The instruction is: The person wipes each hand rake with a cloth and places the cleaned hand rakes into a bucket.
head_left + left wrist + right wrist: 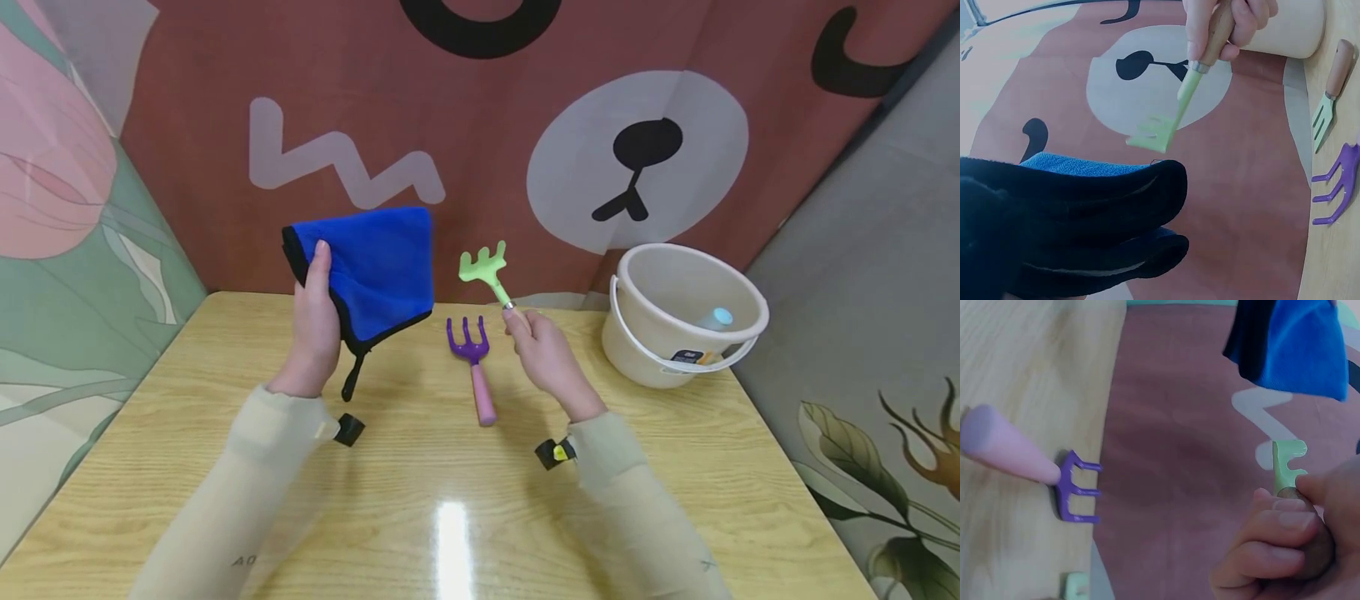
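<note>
A folded blue cloth (378, 262) with black edging and a hanging loop is held up in my left hand (313, 337), the thumb lying over its front. My right hand (551, 358) grips a small green hand rake (483, 268) by its wooden handle (1219, 31), with the prongs pointing up and toward the cloth. Between the two hands, a purple hand rake (471, 348) with a pink handle (1010, 444) lies on the table. In the left wrist view, the black edging fills the lower left and the left fingers are mostly hidden.
On the table's right stands a cream bucket (637, 342), its handle down, with a light-blue-topped item (720, 318) inside. A green slotted tool (1329, 106) with a wooden handle lies near the purple rake. Behind the wooden table (397, 500) hangs a bear-print curtain (480, 125).
</note>
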Available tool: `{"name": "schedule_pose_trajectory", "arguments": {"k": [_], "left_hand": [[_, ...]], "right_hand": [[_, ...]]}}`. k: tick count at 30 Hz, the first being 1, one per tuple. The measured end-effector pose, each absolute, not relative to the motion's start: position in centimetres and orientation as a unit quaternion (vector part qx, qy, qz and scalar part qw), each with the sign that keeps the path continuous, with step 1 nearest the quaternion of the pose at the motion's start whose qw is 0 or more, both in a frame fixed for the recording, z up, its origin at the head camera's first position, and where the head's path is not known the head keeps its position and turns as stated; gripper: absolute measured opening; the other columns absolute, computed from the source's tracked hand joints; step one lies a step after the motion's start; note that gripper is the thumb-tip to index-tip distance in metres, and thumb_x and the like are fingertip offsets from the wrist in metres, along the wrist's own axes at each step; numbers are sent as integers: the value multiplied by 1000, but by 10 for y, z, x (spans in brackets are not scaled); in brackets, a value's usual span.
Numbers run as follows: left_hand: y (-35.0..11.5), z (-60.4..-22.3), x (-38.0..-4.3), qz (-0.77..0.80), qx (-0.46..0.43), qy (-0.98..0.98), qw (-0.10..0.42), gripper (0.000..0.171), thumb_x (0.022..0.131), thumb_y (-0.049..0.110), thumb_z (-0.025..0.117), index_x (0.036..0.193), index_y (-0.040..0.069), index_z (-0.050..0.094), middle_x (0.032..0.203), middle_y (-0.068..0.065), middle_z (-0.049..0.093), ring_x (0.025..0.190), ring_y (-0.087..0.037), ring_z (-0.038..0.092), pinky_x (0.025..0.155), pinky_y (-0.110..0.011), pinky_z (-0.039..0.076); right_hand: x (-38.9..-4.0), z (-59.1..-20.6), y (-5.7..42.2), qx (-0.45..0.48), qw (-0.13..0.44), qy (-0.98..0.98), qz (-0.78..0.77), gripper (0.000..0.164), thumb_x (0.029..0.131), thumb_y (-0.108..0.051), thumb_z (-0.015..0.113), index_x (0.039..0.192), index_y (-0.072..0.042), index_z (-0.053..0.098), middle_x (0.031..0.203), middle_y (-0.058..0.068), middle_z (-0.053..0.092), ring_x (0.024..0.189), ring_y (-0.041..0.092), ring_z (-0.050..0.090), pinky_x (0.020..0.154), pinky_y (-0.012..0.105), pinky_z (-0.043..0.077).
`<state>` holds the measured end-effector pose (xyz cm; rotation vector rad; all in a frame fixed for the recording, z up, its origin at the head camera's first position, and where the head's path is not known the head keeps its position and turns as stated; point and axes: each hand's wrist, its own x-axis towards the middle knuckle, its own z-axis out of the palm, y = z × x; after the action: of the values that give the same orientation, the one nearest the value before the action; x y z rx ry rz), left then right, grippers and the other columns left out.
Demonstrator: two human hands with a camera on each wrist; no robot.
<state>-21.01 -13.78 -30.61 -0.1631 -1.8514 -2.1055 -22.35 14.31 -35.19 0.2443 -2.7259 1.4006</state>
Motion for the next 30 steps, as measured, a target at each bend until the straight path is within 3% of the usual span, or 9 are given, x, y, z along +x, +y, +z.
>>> {"name": "schedule_pose_trajectory", "arguments": {"k": [7, 13, 17, 22, 30], "left_hand": [[-141, -306, -210, -743, -64, -645, 167, 45, 108, 54, 31, 135, 19, 39, 142, -7, 40, 131, -27, 34, 112, -46, 23], [-140, -307, -210, -739, -63, -650, 167, 43, 108, 54, 30, 132, 19, 40, 139, -7, 41, 129, -26, 35, 111, -45, 23], [-140, -308, -209, -734, -64, -654, 171, 42, 108, 53, 30, 130, 19, 40, 137, -7, 42, 128, -25, 36, 110, -44, 23], [-142, -310, -210, -735, -61, -652, 178, 42, 108, 53, 31, 130, 19, 43, 136, -7, 43, 128, -25, 36, 109, -44, 24], [-147, -311, -208, -726, -61, -660, 184, 43, 108, 53, 30, 130, 18, 44, 137, -7, 44, 128, -26, 37, 110, -45, 24]], "right_hand": [[-228, -334, 161, 74, 81, -882, 459, 47, 109, -43, 41, 103, -2, 64, 70, 6, 50, 61, 19, 45, 55, 34, 40], [-230, -316, 176, 67, 108, -866, 484, 48, 109, -40, 44, 108, 4, 62, 69, 6, 50, 58, 17, 43, 51, 30, 36], [-229, -303, 188, 54, 113, -856, 501, 47, 107, -41, 48, 113, 5, 56, 78, 10, 52, 64, 17, 46, 57, 29, 39], [-225, -284, 202, 35, 120, -861, 493, 47, 104, -34, 56, 125, 7, 52, 99, 15, 54, 83, 21, 48, 73, 32, 41], [-222, -264, 229, 13, 149, -879, 454, 50, 106, -38, 49, 131, 5, 52, 103, 15, 53, 85, 22, 48, 73, 32, 40]]}}
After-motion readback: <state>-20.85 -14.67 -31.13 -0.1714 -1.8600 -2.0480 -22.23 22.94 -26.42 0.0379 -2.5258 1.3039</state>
